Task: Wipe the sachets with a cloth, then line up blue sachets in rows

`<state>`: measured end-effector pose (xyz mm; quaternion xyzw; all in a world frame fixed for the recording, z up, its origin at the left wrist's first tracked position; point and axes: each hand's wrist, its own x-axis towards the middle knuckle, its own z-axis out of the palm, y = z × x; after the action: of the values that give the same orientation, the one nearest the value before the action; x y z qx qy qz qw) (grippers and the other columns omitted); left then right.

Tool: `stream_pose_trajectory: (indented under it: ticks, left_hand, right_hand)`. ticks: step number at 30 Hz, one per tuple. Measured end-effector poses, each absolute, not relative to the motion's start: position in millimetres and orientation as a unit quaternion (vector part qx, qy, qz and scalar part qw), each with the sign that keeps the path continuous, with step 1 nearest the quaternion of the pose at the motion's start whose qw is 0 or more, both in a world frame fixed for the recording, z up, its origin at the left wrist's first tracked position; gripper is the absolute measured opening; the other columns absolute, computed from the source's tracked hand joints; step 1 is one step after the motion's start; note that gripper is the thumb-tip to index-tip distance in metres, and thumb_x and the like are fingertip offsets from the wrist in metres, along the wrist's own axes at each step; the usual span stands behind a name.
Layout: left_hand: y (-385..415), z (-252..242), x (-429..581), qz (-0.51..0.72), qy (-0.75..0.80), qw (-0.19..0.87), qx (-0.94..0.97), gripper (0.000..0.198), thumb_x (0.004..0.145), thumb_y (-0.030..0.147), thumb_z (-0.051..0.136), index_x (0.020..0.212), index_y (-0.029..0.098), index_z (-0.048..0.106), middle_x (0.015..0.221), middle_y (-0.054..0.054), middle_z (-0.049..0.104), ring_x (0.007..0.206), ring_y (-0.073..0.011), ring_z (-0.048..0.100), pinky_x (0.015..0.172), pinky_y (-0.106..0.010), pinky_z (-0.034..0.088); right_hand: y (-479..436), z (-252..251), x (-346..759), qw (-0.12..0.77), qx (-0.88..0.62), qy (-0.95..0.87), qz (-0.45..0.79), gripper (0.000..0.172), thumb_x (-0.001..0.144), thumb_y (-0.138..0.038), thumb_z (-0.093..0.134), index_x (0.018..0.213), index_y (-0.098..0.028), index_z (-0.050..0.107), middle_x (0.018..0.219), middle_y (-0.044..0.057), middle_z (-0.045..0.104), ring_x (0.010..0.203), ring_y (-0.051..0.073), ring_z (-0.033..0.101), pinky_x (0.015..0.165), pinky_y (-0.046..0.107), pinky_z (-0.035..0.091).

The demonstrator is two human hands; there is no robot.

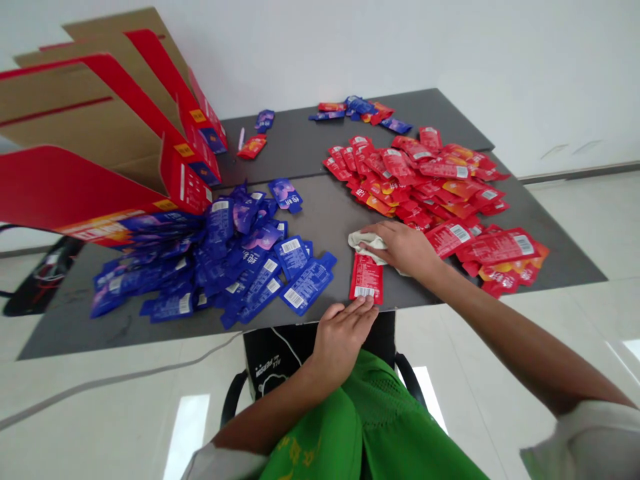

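"Grey tabletop (295, 150) against a white wall (500, 53). What's at the near edge?"

"One red sachet (366, 280), lying by itself, a beige cloth (367, 243) at its top end."

"And the hands?"

"Right hand (403, 248) is cupped over the cloth, fingers pressed onto it. Left hand (345, 337) is open and flat, fingertips (363, 303) touching the sachet's lower edge, holding nothing."

"Around them?"

"Blue sachets (215, 260) heaped left, more red sachets (415, 180) heaped right, red cardboard cartons (90, 113) upper left."
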<state>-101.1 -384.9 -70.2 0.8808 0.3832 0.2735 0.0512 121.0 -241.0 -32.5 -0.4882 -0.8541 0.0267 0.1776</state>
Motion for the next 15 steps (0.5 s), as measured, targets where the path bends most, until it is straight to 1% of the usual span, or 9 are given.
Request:
stream_pose_trajectory:
  ticks: [2, 4, 7, 9, 10, 12, 15]
  left_hand:
    - [-385.1, -71.2, -100.8, 0.27, 0.386, 0.055, 0.88, 0.027, 0.111, 0.014, 0.052, 0.129, 0.018, 0.073, 0.136, -0.002, 0.076, 0.13, -0.0145, 0.07, 0.095, -0.033, 0.054]
    - [-384.8, -72.0, -100.5, 0.268, 0.389, 0.059, 0.88, 0.027, 0.11, 0.013, 0.053, 0.129, 0.019, 0.072, 0.137, -0.002, 0.075, 0.13, -0.0147, 0.07, 0.096, -0.033, 0.054]
    - [-384.2, -71.6, -100.0, 0.272, 0.388, 0.06, 0.879, 0.027, 0.11, 0.013, 0.053, 0.128, 0.019, 0.073, 0.135, -0.001, 0.076, 0.129, -0.0147, 0.071, 0.096, -0.033, 0.054]
    - [-384.0, -70.5, -99.6, 0.283, 0.385, 0.056, 0.877, 0.027, 0.11, 0.012, 0.053, 0.127, 0.018, 0.072, 0.134, -0.001, 0.077, 0.128, -0.0146, 0.071, 0.095, -0.034, 0.054]
    - [-383.9, -69.8, -99.3, 0.287, 0.385, 0.053, 0.876, 0.027, 0.11, 0.011, 0.053, 0.127, 0.018, 0.072, 0.133, -0.001, 0.077, 0.128, -0.0147, 0.071, 0.095, -0.034, 0.054]
    - [-384.1, -68.3, -99.0, 0.283, 0.388, 0.053, 0.875, 0.024, 0.109, 0.011, 0.055, 0.122, 0.017, 0.074, 0.127, -0.002, 0.08, 0.121, -0.0161, 0.074, 0.092, -0.034, 0.054]
    - [-384.4, -65.9, -98.8, 0.259, 0.399, 0.064, 0.877, 0.019, 0.107, 0.013, 0.059, 0.098, 0.017, 0.076, 0.099, -0.003, 0.083, 0.093, -0.0184, 0.079, 0.086, -0.036, 0.054]
  right_hand:
    - [-229.8, -31.2, 119.1, 0.161, -0.513, -0.843, 0.012, 0.039, 0.106, -0.048, 0.06, 0.131, -0.021, 0.07, 0.126, 0.01, 0.077, 0.109, 0.028, 0.073, 0.079, 0.035, 0.055]
    - [-225.7, -25.6, 116.7, 0.162, -0.528, -0.834, -0.002, 0.038, 0.106, -0.047, 0.061, 0.132, -0.021, 0.07, 0.126, 0.01, 0.077, 0.109, 0.029, 0.073, 0.079, 0.035, 0.054]
    - [-238.8, -7.1, 112.5, 0.232, -0.542, -0.808, -0.021, 0.039, 0.106, -0.048, 0.06, 0.132, -0.02, 0.07, 0.126, 0.011, 0.077, 0.11, 0.029, 0.073, 0.085, 0.036, 0.055]
    - [-262.2, 6.4, 109.7, 0.288, -0.535, -0.794, -0.02, 0.04, 0.107, -0.049, 0.06, 0.134, -0.02, 0.069, 0.126, 0.011, 0.077, 0.111, 0.028, 0.073, 0.089, 0.037, 0.056]
    - [-277.2, 11.1, 108.2, 0.3, -0.521, -0.799, -0.013, 0.04, 0.107, -0.049, 0.06, 0.134, -0.021, 0.068, 0.127, 0.011, 0.077, 0.111, 0.027, 0.073, 0.09, 0.037, 0.056]
    - [-308.8, 13.1, 105.4, 0.282, -0.477, -0.833, 0.006, 0.038, 0.107, -0.046, 0.061, 0.136, -0.022, 0.067, 0.127, 0.01, 0.077, 0.111, 0.026, 0.074, 0.09, 0.036, 0.057]
    - [-341.8, -1.8, 102.8, 0.198, -0.425, -0.882, 0.049, 0.037, 0.106, -0.043, 0.064, 0.136, -0.022, 0.067, 0.126, 0.009, 0.078, 0.107, 0.026, 0.075, 0.084, 0.035, 0.058]
